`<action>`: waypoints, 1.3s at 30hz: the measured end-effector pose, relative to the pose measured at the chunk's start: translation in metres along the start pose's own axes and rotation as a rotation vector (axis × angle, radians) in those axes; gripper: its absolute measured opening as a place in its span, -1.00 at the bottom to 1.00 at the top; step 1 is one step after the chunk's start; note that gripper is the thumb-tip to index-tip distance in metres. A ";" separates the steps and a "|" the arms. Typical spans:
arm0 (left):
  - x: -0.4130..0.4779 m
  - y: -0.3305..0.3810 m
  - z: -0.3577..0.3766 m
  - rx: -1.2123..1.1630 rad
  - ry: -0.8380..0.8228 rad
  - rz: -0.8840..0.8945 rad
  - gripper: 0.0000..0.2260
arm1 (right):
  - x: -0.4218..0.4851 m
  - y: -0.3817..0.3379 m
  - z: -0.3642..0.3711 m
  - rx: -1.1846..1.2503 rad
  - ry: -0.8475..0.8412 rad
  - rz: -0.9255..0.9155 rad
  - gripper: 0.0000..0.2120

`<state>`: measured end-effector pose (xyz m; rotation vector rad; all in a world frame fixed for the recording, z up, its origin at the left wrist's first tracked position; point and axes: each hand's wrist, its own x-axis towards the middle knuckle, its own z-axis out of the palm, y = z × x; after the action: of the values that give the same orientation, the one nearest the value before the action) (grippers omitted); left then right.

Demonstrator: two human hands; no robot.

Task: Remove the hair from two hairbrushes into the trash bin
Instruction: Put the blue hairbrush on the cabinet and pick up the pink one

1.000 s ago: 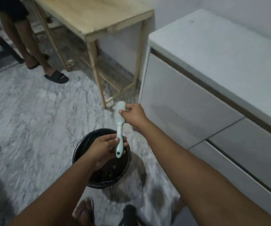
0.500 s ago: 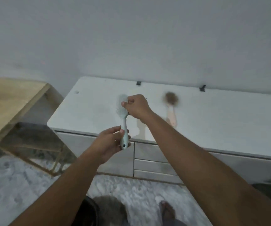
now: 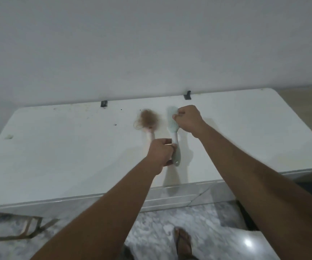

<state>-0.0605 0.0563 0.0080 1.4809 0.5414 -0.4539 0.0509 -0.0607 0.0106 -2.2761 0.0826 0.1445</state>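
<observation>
A pale green hairbrush [image 3: 172, 128] is held over the white cabinet top [image 3: 76, 156], head pointing away from me. My left hand [image 3: 160, 153] grips its handle. My right hand [image 3: 188, 120] pinches the right edge of its head. Just left of it a pink hairbrush [image 3: 149, 135] lies on the cabinet top, its head covered by a brown clump of hair [image 3: 147, 120]. My left hand covers the end of the pink handle. The trash bin is out of view.
Two small black brackets [image 3: 104, 103] [image 3: 187, 95] sit at the cabinet's back edge against the white wall. A small white scrap [image 3: 9, 136] lies near the left edge. Below are marble floor, my sandalled foot [image 3: 182, 241] and a wooden frame [image 3: 20, 228] at left.
My view swung up from the black bin on the floor to the cabinet top. Both hands carried the green brush over to the right of the pink brush, low above the surface.
</observation>
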 end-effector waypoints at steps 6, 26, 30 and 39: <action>0.045 0.005 0.027 0.261 0.146 0.049 -0.85 | 0.044 0.029 0.003 -0.055 -0.060 -0.017 -0.59; 0.070 0.002 0.042 0.627 0.297 0.215 -0.73 | 0.066 0.039 0.007 -0.243 0.046 -0.182 -0.67; 0.070 0.004 0.044 0.604 0.276 0.214 -0.83 | 0.066 0.045 0.005 -0.243 0.078 -0.199 -0.66; 0.049 0.023 -0.007 0.309 0.425 0.289 -0.81 | 0.059 0.021 -0.006 -0.152 0.165 -0.220 -0.67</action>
<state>-0.0076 0.0661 -0.0026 1.9370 0.5934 0.0129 0.1073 -0.0792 -0.0089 -2.4271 -0.0956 -0.1581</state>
